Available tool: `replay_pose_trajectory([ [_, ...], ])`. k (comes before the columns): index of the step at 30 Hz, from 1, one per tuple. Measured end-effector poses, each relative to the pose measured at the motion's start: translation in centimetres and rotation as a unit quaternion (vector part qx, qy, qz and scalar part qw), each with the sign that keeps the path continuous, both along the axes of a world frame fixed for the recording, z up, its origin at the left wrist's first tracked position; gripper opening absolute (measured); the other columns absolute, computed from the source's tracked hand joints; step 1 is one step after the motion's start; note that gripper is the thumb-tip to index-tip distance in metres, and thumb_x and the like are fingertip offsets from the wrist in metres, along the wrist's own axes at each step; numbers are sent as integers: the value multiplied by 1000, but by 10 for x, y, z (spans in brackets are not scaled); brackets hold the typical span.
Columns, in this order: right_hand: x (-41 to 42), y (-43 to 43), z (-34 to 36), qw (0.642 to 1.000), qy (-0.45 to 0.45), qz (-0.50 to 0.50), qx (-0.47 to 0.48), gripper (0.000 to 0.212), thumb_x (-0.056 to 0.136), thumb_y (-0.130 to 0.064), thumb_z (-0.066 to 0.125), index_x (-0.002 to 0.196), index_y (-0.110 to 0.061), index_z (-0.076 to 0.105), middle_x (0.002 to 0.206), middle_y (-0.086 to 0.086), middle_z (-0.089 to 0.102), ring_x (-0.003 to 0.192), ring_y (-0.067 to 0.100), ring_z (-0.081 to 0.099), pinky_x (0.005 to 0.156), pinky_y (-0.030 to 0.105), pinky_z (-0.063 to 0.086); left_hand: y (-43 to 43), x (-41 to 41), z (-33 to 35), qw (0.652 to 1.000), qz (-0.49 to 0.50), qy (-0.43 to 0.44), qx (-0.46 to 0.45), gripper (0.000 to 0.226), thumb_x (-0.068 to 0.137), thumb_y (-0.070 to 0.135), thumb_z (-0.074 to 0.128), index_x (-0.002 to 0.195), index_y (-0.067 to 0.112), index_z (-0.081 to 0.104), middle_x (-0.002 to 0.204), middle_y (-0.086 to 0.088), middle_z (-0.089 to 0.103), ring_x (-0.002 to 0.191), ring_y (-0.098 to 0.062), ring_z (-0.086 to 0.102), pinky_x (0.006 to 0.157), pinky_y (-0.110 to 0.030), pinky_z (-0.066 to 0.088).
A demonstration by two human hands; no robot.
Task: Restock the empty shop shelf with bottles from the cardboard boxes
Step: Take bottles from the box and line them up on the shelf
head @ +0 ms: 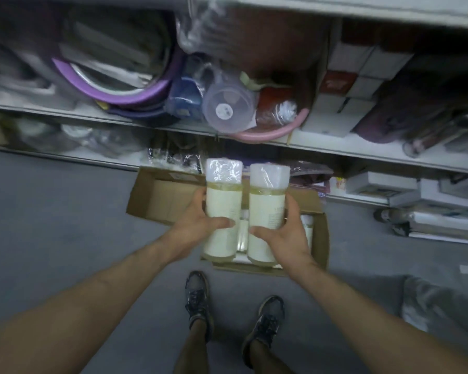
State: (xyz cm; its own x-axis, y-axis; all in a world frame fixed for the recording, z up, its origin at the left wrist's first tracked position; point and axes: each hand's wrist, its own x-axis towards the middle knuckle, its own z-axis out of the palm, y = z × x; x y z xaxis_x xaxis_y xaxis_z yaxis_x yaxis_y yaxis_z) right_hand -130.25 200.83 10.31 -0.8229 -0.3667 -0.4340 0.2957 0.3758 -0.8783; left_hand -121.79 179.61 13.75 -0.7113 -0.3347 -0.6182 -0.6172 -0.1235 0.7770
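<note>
Left hand (pixel 197 225) grips the left bottle (pixel 222 203) round its middle, thumb across the label. The right hand (pixel 281 234) holds the right bottle (pixel 268 203) the same way. The two bottles sit side by side with a narrow gap, caps pointing toward the shelves (pixel 362 155), each cap under clear film. Both are held above the box (pixel 320 238), which stands open on the floor (pixel 65 211) at the foot of the shelves. More bottles (pixel 307 228) lie inside it, along its right wall and below the gap. The person's shoes (pixel 197 295) stand just short of the box's near edge.

The shelves ahead are crowded. A pink hoop (pixel 276 133) and a clear tub (pixel 227 109) overhang the front edge directly above the box. No empty shelf is in view.

Likely step: lifting the pair clear to carry them to the shelf.

Risks, as judged:
- A one-handed grip on each full bottle may slip.
- The bottles may knock together.
- Rising caps may catch the overhanging hoop and drag goods off the edge.
- The box's spread flaps may catch a foot.
</note>
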Motion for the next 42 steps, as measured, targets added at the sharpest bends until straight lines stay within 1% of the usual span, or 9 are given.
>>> replay_pose_trajectory([
  [5,16,-25,98,999,27,34,-30,107,68,-20,98,149,-54,38,125,-25,70,111,-2,70,86,24,62,-20,41,100,995,86,34,-28,93,65,21,96,142,33,46,127,7,68,118,-18,70,97,-47,61],
  [8,34,-49,152,997,42,57,-42,107,67,-22,98,150,-51,39,125,-29,67,110,-4,68,88,29,62,-33,72,154,988,134,62,-35,91,67,19,95,143,34,48,128,6,71,117,-14,71,100,-47,60],
  [11,53,-85,205,992,56,95,-60,104,62,-32,97,146,-55,41,124,-32,66,109,-4,69,84,27,61,-50,108,210,975,192,99,-59,82,68,20,96,132,48,52,118,20,74,109,-3,72,94,-40,62],
  [15,81,-153,275,980,100,148,-86,102,61,-38,95,143,-62,40,126,-34,65,108,-5,69,79,25,60,-81,157,278,942,286,145,-98,80,69,22,96,129,50,53,120,22,74,109,-3,73,82,-27,62],
  [21,140,-285,378,953,160,197,-164,100,59,-38,91,138,-69,38,125,-35,63,112,-3,68,93,40,62,-172,226,371,882,389,177,-198,93,57,36,95,136,48,48,124,25,70,109,3,70,92,-35,59],
  [25,184,-363,440,933,198,214,-210,104,58,-41,92,142,-66,37,132,-29,63,117,-1,65,97,44,61,-245,270,425,847,415,198,-266,91,57,35,93,135,44,47,129,16,68,113,-3,68,99,-42,59],
  [32,225,-465,533,908,252,203,-266,107,55,-48,91,145,-60,36,132,-22,65,115,4,67,97,40,60,-352,305,513,809,418,238,-338,95,56,41,93,137,43,45,125,14,69,107,-4,70,92,-42,61],
  [38,201,-537,588,891,292,185,-294,103,59,-47,94,144,-63,37,125,-29,65,110,-6,66,87,26,59,-429,279,571,789,402,299,-354,95,60,40,96,141,40,46,121,18,69,96,7,71,80,-30,61],
  [42,172,-579,607,881,322,159,-307,100,58,-49,95,137,-67,37,125,-28,66,109,-4,67,85,25,57,-474,245,595,790,358,328,-374,89,72,28,98,142,38,44,127,11,66,108,-8,70,87,-37,61],
])
